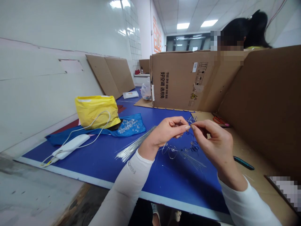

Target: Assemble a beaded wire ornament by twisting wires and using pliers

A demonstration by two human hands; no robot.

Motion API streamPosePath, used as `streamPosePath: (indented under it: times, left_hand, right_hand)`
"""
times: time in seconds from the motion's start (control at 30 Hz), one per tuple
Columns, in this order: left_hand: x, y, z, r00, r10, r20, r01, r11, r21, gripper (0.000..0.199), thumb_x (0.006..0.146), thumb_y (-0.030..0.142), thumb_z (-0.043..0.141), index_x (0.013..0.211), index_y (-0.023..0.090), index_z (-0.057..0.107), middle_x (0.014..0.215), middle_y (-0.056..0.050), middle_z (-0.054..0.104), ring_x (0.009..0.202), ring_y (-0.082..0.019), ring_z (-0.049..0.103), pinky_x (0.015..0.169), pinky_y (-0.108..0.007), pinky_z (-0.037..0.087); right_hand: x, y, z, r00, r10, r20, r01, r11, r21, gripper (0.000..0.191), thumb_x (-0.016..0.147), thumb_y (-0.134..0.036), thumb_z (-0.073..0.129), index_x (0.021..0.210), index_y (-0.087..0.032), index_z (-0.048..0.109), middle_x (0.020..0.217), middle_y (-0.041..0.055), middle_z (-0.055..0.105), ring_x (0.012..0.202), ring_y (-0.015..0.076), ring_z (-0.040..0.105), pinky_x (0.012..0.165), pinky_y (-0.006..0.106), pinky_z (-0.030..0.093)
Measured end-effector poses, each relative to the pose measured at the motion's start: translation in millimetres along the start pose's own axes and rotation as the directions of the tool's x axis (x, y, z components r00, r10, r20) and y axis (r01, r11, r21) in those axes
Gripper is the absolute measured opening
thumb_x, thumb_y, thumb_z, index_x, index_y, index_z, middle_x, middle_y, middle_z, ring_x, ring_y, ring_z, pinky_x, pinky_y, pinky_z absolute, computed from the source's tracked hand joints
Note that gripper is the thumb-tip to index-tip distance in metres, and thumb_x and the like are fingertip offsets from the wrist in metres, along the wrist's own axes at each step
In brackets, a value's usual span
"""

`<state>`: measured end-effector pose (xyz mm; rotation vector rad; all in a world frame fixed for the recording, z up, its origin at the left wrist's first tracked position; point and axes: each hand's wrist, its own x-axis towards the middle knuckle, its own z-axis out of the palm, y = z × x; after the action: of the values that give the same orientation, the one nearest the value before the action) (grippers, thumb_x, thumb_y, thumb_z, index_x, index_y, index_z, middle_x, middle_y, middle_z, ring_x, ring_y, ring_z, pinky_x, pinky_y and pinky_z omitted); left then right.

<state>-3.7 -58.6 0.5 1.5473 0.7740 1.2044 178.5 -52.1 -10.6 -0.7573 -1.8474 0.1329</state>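
Above the blue table, my left hand [169, 130] is pinched, thumb against finger, with the other fingers curled. Its tips almost meet those of my right hand [213, 138], also pinched. Between them runs a thin wire, hard to make out. Below the hands, a beaded wire [173, 150] with loops and clear beads lies on or hangs over the table; dark coiled wire [193, 147] is near it. A bundle of straight silver wires [133, 147] lies beside my left wrist. More wires [195, 161] fan out between my forearms.
Clear beads [129, 125] lie on a blue cloth [141, 121], near a yellow bag [97, 110]. A white power strip [72, 146] with cable is at left. Cardboard [181, 81] walls the back and right. Green-handled pliers [244, 163] and red scissors [219, 120] lie right. A person [235, 34] sits beyond.
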Motion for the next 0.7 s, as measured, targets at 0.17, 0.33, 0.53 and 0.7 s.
streamPosePath:
  times: [0.17, 0.33, 0.53, 0.7]
  left_hand:
    - [-1, 1, 6.6, 1.0, 0.013, 0.001, -0.013, 1.0, 0.025, 0.032, 0.082, 0.044, 0.079, 0.081, 0.017, 0.063, 0.061, 0.008, 0.048, 0.054, -0.006, 0.04, 0.055, -0.024, 0.03]
    - [-2, 0, 11.2, 1.0, 0.024, 0.012, -0.024, 0.997, 0.07, 0.032, 0.086, 0.046, 0.075, 0.082, 0.016, 0.064, 0.061, 0.007, 0.047, 0.056, -0.007, 0.041, 0.056, -0.024, 0.031]
    - [-3, 2, 9.7, 1.0, -0.003, 0.03, 0.001, 0.998, 0.06, 0.035, 0.085, 0.048, 0.075, 0.08, 0.016, 0.064, 0.06, 0.007, 0.047, 0.055, -0.007, 0.041, 0.056, -0.024, 0.03]
    - [-2, 3, 8.1, 0.997, -0.054, 0.047, 0.054, 0.999, 0.008, 0.036, 0.082, 0.049, 0.078, 0.08, 0.016, 0.063, 0.059, 0.007, 0.048, 0.054, -0.007, 0.041, 0.056, -0.024, 0.03]
  right_hand:
    - [-1, -3, 4, 0.997, 0.027, -0.079, -0.028, 1.0, -0.01, 0.014, 0.095, -0.02, 0.062, 0.083, -0.022, 0.07, 0.072, 0.0009, 0.068, 0.062, 0.0143, 0.057, 0.06, 0.028, 0.045]
    - [-4, 0, 13, 0.986, 0.07, -0.15, -0.061, 0.996, 0.062, 0.015, 0.092, -0.018, 0.064, 0.078, -0.021, 0.07, 0.068, -0.0006, 0.066, 0.06, 0.0133, 0.057, 0.058, 0.027, 0.044]
    - [-7, 2, 14, 0.97, 0.209, -0.126, -0.184, 0.966, 0.181, 0.015, 0.091, -0.024, 0.066, 0.078, -0.021, 0.074, 0.071, 0.0002, 0.07, 0.064, 0.0143, 0.061, 0.062, 0.028, 0.047]
    - [0, 7, -1, 0.946, 0.317, 0.071, -0.325, 0.908, 0.266, 0.015, 0.087, -0.035, 0.074, 0.08, -0.022, 0.08, 0.078, 0.0026, 0.075, 0.069, 0.0162, 0.064, 0.064, 0.03, 0.046]
